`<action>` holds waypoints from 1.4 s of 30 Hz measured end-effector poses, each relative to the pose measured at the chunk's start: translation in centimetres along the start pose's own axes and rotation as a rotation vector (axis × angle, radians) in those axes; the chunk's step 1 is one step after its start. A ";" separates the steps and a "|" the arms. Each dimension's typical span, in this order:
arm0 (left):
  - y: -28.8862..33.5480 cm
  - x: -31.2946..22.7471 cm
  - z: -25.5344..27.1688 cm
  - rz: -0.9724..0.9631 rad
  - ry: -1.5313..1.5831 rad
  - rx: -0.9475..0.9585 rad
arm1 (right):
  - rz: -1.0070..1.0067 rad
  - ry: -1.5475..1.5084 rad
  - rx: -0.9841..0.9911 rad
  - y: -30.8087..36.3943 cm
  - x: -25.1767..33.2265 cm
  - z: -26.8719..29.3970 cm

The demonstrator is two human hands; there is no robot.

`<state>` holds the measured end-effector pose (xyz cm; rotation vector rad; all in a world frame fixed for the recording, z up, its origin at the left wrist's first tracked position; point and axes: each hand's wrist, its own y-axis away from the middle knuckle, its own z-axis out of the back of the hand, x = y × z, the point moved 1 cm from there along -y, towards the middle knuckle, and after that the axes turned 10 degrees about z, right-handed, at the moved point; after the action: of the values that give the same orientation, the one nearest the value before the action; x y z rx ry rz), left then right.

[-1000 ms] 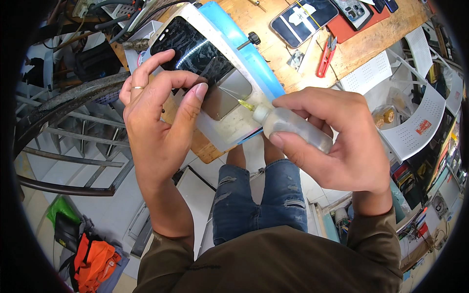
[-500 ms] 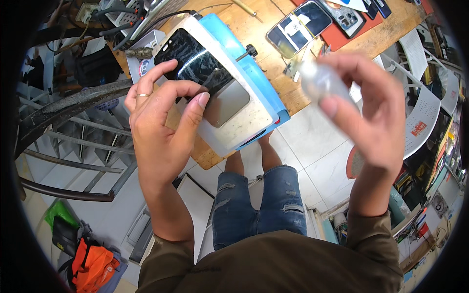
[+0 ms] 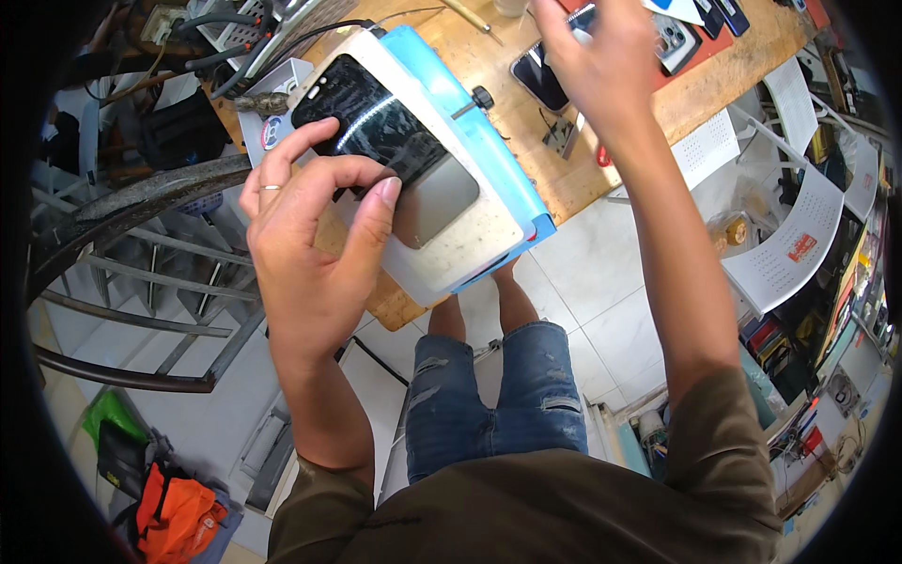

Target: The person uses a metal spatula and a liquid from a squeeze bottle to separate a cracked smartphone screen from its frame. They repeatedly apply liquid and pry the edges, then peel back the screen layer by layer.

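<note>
**Slip and knock risks around the blue machine [image 3: 507,169]**

One phone screen [image 3: 376,122], lying on the machine's one white plate [image 3: 467,256]. My left hand [image 3: 305,240] has thumb and forefinger tips together over it; can't tell if they pinch anything. A careless push could skid the glass. My right hand [image 3: 606,70] is blurred beyond the machine, grip unreadable; a stray swing could topple one translucent container [image 3: 510,7] there. One black knob [image 3: 483,97].
</note>
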<state>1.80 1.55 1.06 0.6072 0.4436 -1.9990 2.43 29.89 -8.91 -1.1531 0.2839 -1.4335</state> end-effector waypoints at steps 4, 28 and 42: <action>-0.2 0.1 -0.3 -0.041 0.022 -0.002 | 0.319 -0.216 0.358 0.8 10.2 7.8; -2.0 1.6 -0.3 -0.101 -0.067 -0.057 | 0.320 -0.047 0.841 4.3 16.5 8.3; -2.8 1.9 -0.1 -0.101 -0.091 -0.076 | 0.339 -0.037 0.823 4.4 16.5 8.3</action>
<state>-1.41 1.57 0.05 0.4529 0.5007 -2.0860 14.83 18.23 -0.52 -0.4261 -0.1371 -1.0551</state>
